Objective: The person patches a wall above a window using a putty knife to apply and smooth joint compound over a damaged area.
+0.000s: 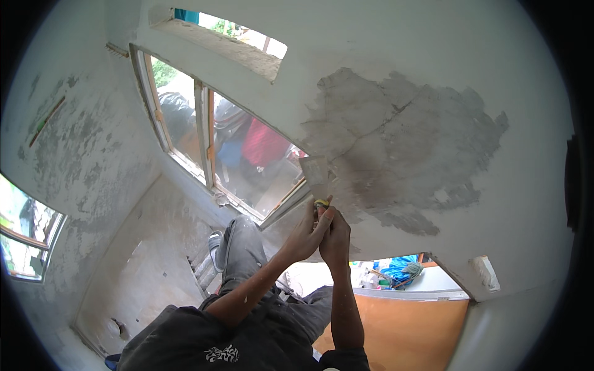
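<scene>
Clasped by left hand (304,235) and right hand (335,236), the scraper (317,180) seems light, its flat blade (315,172) probably springy, best held by its handle (322,203).

Seen through a fisheye camera worn on the head, the wearer's hands (336,235) appear near the center, the downward view taking in the legs (244,247) and a patched wall (414,136), edges bowing toward a dark rim.
</scene>
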`<state>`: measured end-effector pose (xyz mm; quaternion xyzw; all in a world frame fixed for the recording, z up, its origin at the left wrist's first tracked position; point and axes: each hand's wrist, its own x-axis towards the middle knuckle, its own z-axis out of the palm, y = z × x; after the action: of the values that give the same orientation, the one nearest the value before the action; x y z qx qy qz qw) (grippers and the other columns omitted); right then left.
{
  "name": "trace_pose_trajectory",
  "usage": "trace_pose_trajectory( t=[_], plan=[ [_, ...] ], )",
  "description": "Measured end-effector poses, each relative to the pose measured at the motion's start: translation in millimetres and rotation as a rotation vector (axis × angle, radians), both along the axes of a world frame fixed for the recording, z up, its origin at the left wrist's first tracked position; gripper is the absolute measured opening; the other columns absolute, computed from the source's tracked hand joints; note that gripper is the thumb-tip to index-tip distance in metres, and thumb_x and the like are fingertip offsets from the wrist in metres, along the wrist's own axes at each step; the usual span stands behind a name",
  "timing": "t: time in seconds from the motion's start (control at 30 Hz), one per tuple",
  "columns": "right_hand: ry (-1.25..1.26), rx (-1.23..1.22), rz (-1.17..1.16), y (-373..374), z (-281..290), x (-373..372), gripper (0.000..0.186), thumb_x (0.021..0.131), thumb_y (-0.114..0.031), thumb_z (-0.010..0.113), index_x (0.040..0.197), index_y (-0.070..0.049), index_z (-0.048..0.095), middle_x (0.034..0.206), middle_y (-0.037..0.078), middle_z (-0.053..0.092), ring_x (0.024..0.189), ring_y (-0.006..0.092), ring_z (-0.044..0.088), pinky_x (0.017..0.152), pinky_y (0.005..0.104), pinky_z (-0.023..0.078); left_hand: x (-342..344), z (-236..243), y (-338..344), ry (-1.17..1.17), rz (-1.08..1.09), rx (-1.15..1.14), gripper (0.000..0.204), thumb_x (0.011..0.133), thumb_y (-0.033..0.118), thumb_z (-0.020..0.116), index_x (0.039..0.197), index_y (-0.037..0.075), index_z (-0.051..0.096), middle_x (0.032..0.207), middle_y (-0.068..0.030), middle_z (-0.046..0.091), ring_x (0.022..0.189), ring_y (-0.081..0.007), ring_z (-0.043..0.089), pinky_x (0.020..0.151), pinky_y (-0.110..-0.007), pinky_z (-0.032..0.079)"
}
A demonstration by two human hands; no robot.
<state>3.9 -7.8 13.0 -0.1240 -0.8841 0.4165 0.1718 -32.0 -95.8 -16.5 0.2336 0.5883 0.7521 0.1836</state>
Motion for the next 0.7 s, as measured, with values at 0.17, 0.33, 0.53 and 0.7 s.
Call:
trace_pose_trajectory(
  t=[0.17, 0.33, 0.53, 0.7],
  plan=[
    [0.059, 0.126, -0.037, -20.4, 18.6, 1.2, 0.024, 0.095, -0.023, 0.051, 0.100, -0.001, 0.059, 0.073, 0.012, 0.062, 0.065, 0.0246, 0.062, 0.058, 0.0339, 0.047, 15.0, 13.3, 0.1, -0.106, 0.130, 0.214, 0.059, 0.097, 0.033, 0.047, 0.139, 0.002, 0.019, 0.138, -0.0196, 0.040, 0.124, -0.0287, 0.046, 0.100, -0.036, 0.039],
    [0.072, 0.083, -0.088, -26.5, -1.3, -0.4, 0.050, 0.090, -0.027, 0.058, 0.130, -0.005, 0.038, 0.092, 0.017, 0.063, 0.079, 0.0297, 0.065, 0.063, 0.0357, 0.051, 16.9, 12.1, 1.0, -0.206, 0.303, 0.244, 0.045, 0.098, 0.034, 0.045, 0.126, 0.000, 0.038, 0.116, -0.0132, 0.058, 0.103, -0.0139, 0.055, 0.088, -0.024, 0.045],
    [0.043, -0.342, -0.104, -21.7, -11.1, 10.9, 0.055, 0.094, -0.035, 0.053, 0.134, -0.003, 0.032, 0.117, 0.026, 0.053, 0.093, 0.0327, 0.062, 0.074, 0.0380, 0.051, 6.2, 10.5, 6.6, -0.465, 0.294, 0.315, 0.042, 0.097, 0.042, 0.044, 0.103, 0.002, 0.055, 0.070, 0.0008, 0.052, 0.056, -0.0066, 0.050, 0.051, -0.021, 0.045],
    [0.164, -0.179, 0.007, -3.6, 5.5, 14.7, 0.053, 0.094, -0.039, 0.052, 0.130, -0.003, 0.038, 0.115, 0.024, 0.058, 0.094, 0.0313, 0.064, 0.076, 0.0376, 0.051, -7.0, 16.6, 37.4, -0.751, 0.030, 0.610, 0.050, 0.095, 0.054, 0.038, 0.088, 0.007, 0.052, 0.057, 0.0021, 0.042, 0.044, -0.0071, 0.036, 0.041, -0.022, 0.031]
  ],
)
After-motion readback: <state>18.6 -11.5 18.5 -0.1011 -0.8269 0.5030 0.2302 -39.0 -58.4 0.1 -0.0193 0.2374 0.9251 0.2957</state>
